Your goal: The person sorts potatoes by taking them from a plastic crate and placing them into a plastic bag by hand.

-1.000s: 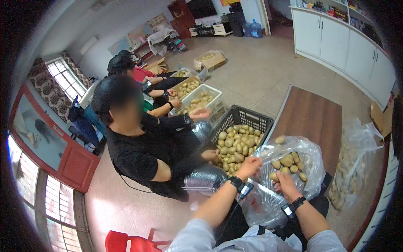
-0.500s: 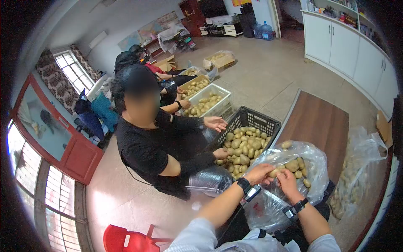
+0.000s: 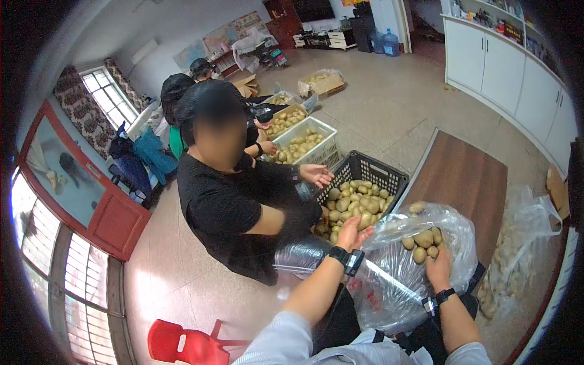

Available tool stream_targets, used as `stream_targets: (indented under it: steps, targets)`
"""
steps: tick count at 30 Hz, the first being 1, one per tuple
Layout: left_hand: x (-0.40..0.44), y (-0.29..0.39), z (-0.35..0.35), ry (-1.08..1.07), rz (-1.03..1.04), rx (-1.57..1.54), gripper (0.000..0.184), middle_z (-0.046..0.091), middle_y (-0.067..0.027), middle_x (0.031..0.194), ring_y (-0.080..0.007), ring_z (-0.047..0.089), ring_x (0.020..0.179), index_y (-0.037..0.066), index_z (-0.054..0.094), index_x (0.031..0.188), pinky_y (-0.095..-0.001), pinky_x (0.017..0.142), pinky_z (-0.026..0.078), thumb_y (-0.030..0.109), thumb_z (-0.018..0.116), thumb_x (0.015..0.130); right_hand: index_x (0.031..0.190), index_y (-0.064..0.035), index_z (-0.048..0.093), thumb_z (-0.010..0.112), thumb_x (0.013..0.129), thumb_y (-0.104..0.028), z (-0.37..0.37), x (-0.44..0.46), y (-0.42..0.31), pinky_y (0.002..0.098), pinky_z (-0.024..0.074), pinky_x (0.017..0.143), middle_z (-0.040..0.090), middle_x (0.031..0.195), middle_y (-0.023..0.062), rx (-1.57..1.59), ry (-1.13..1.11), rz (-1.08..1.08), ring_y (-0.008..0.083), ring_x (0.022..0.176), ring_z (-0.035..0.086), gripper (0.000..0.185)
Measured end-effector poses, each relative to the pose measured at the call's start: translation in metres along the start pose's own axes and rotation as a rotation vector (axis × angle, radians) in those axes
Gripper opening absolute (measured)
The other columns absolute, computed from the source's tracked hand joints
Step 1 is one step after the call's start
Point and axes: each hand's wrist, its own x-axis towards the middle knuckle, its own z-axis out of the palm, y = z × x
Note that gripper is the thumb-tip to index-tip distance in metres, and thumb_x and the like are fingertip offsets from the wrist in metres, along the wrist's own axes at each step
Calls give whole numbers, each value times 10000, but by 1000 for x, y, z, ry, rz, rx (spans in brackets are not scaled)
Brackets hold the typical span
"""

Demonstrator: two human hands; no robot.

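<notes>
My left hand [image 3: 351, 236] is open, its fingers apart, palm turned up beside the black crate [image 3: 398, 182] of potatoes [image 3: 356, 204]. No potato can be made out in it. Down in the clear plastic bag [image 3: 389, 286], my right hand [image 3: 440, 267] touches a small cluster of potatoes [image 3: 424, 238]. Its fingers are partly hidden by the potatoes and plastic, so a grip on one cannot be made out. The bag's mouth is spread wide. Another person [image 3: 225, 194] in black sits at the crate, one hand held out above its edge and the other low at its near side.
A brown wooden board or tabletop [image 3: 465, 182] lies right of the crate. A filled plastic bag [image 3: 511, 261] stands at far right. A white crate [image 3: 328, 146] and boxes of potatoes continue leftward, with more people behind. A red chair [image 3: 188, 344] is at lower left.
My hands, together at a potato over the bag before, have parted. The left has moved left toward the crate and opened; the right has shifted right among the potatoes. The person's near hand has moved lower.
</notes>
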Motion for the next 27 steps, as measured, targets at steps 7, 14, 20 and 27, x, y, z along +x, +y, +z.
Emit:
stream_targets:
  steps: [7,14,20,27]
  targets:
    - [44,-9,-63,44,234,-33,310,524,-210,1113,-360,603,865,-14,429,1214,-422,724,562,153,441,953,1163,26,482,635,704,-88,0,2,-2,482,345,963,495,1140,235,-71,133,-26,417,1103,439,497]
    - [11,7,-30,206,174,-58,331,525,-176,1135,-355,615,868,-23,450,1196,-404,661,571,169,448,927,1220,18,443,657,696,-80,-8,-6,-13,469,329,1013,471,1207,250,-145,38,-12,414,1159,420,575]
    - [13,8,-34,289,120,-51,351,502,-176,1160,-369,613,875,6,397,1245,-391,674,582,163,423,932,1242,11,413,646,705,-87,1,-6,-4,476,329,1025,422,1292,232,-140,2,52,413,1208,388,593]
    - [22,-2,-55,206,326,255,215,511,-140,1099,-320,562,952,-15,485,1087,-404,720,572,121,486,920,1296,22,372,647,712,-122,-8,1,-11,508,289,1053,309,1386,265,-207,56,51,461,1251,313,661]
